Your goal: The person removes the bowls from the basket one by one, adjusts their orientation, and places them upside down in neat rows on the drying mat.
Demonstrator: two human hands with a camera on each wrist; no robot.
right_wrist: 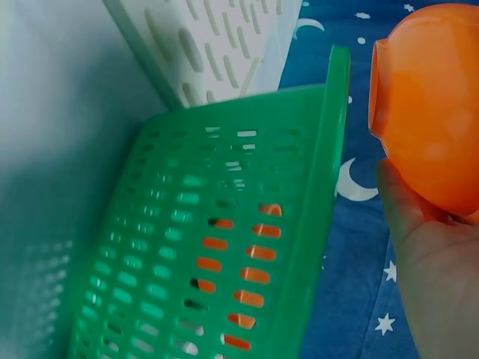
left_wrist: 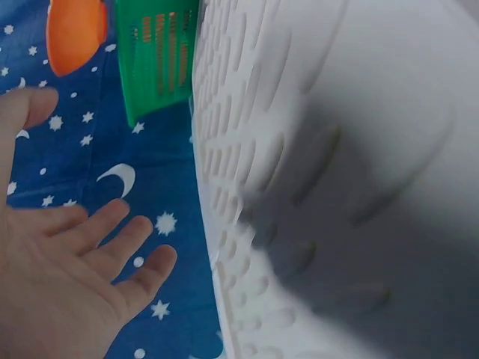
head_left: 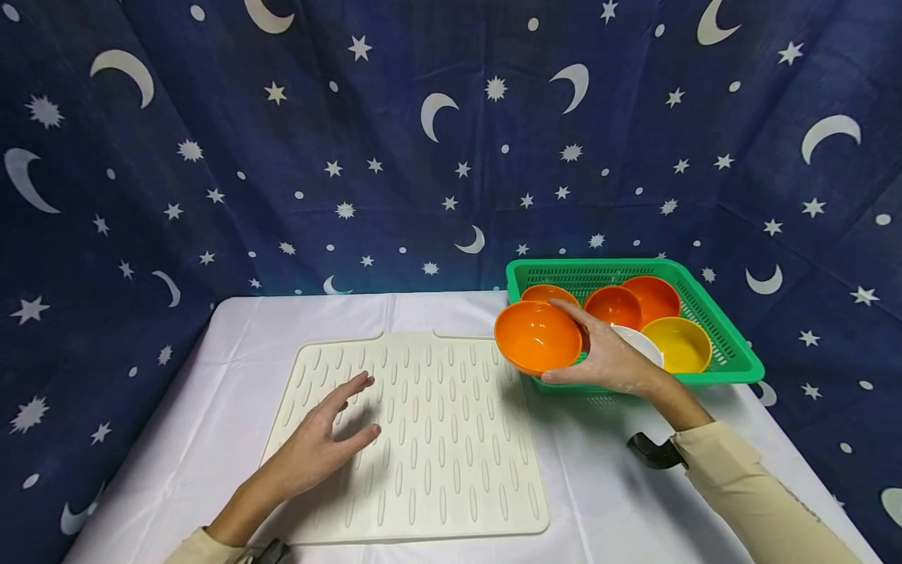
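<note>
Nearest my head camera is the cream right sleeve, with the left sleeve at the bottom edge. A black band shows just under the right wrist. Out ahead, I have the right hand gripping an orange bowl by its side, fingers on the far side and thumb on the near one. The bowl is held up to the left of that hand's palm, tilted so its hollow faces me; in the right wrist view its rounded outside shows above the hand.

Behind and below the right hand sits the green basket. Its bowls lie around that hand: another orange one just beyond the fingertips, two red-orange ones past the knuckles, a white one partly hidden by the hand, and a yellow one to its right.

My left hand hovers over the left part of the pale mat, fingers spread loosely and thumb apart, its shadow falling below it. The ribbed mat extends from under that hand rightward, towards the basket, on the white table. Beyond both hands hangs a blue curtain with moons and stars.
</note>
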